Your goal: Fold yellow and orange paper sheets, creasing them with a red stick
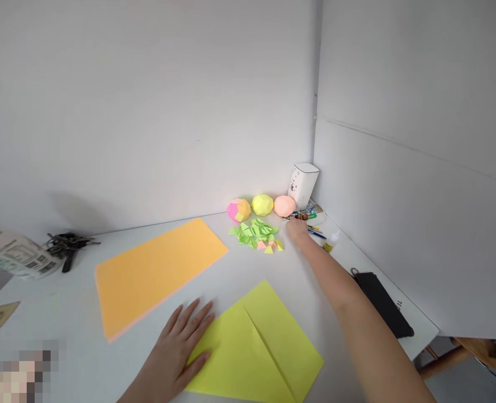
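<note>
My left hand [181, 351] lies with fingers spread at the left edge of a folded yellow-green sheet of paper [264, 341]; its thumb rests on the paper. A diagonal fold edge crosses the sheet. My right hand [297, 230] reaches far across the table, its fingers closed beside the pens [317, 232]. Whatever they grip is hidden or too small to name. Just left of it sit small folded green paper pieces [254, 231], with a few pink and yellow ones [269, 246]. Behind stand three faceted paper balls: multicoloured [238, 210], yellow [262, 205] and peach [284, 206].
Orange paper [161, 274] lies at left. Keys [68, 244] and a labelled white container [17, 254] stand beyond it. In the back corner is a white box [303, 184]. A glue bottle [331, 242] and black case [384, 302] lie right of my arm.
</note>
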A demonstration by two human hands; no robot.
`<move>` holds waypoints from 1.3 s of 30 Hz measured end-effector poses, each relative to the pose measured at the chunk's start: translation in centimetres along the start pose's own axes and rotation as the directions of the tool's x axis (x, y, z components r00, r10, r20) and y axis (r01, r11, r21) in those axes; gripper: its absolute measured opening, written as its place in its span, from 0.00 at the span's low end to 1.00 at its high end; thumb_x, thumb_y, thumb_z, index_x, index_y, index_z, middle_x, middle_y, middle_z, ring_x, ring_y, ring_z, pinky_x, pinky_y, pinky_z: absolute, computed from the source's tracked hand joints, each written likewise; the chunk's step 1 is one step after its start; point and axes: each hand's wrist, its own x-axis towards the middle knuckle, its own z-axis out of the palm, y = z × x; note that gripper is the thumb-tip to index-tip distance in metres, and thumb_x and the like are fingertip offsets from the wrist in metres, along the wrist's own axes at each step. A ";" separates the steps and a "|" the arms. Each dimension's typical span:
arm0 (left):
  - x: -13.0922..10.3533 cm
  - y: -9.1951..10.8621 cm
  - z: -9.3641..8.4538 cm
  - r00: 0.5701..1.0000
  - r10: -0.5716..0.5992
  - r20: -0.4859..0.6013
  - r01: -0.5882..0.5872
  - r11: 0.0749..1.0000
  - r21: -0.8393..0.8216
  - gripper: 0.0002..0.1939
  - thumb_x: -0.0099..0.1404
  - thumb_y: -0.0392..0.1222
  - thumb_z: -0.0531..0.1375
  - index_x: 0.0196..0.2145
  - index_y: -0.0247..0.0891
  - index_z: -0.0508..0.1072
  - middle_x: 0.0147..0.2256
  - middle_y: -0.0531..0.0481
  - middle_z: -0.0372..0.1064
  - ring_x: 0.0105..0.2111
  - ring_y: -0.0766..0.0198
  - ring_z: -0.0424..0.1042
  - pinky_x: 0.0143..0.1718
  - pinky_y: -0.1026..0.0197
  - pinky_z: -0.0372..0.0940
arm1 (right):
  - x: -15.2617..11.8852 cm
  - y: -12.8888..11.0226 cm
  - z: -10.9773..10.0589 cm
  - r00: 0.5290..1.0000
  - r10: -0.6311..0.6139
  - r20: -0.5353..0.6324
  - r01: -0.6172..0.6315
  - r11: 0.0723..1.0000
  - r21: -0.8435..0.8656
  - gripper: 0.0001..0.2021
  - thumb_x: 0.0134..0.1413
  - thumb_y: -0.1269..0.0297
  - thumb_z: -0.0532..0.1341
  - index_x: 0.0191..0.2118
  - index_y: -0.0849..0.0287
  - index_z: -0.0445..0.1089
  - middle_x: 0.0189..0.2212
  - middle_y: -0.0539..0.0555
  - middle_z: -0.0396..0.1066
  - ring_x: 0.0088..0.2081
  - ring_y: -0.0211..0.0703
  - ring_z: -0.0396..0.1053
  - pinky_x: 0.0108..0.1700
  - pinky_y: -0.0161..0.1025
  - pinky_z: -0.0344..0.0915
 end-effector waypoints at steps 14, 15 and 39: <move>-1.0 -0.9 -0.2 0.994 -0.073 0.078 0.088 0.972 -0.217 0.31 0.68 0.51 0.52 0.65 0.40 0.52 0.66 0.44 0.45 0.66 0.47 0.43 0.63 0.40 0.45 | -9.8 -4.1 0.6 0.938 -0.139 -0.317 0.337 0.163 0.927 0.12 0.59 0.59 0.58 0.45 0.59 0.67 0.32 0.52 0.70 0.27 0.35 0.65 0.30 0.34 0.64; -1.0 -0.9 -0.3 0.995 -0.076 0.071 0.090 0.969 -0.230 0.30 0.68 0.51 0.53 0.64 0.39 0.54 0.66 0.43 0.46 0.66 0.47 0.43 0.63 0.40 0.46 | -10.8 -5.0 1.4 0.936 -0.229 -0.267 0.290 0.074 0.954 0.11 0.57 0.57 0.59 0.41 0.59 0.69 0.29 0.50 0.70 0.22 0.33 0.62 0.24 0.32 0.61; 0.1 0.4 -0.3 0.970 -0.240 -0.036 0.214 0.914 -0.344 0.17 0.68 0.30 0.49 0.49 0.37 0.71 0.56 0.43 0.65 0.60 0.55 0.58 0.56 0.48 0.64 | -18.5 -14.4 7.1 0.441 -0.709 -0.550 0.879 0.218 0.424 0.13 0.60 0.75 0.49 0.48 0.59 0.63 0.55 0.64 0.63 0.59 0.51 0.59 0.55 0.55 0.64</move>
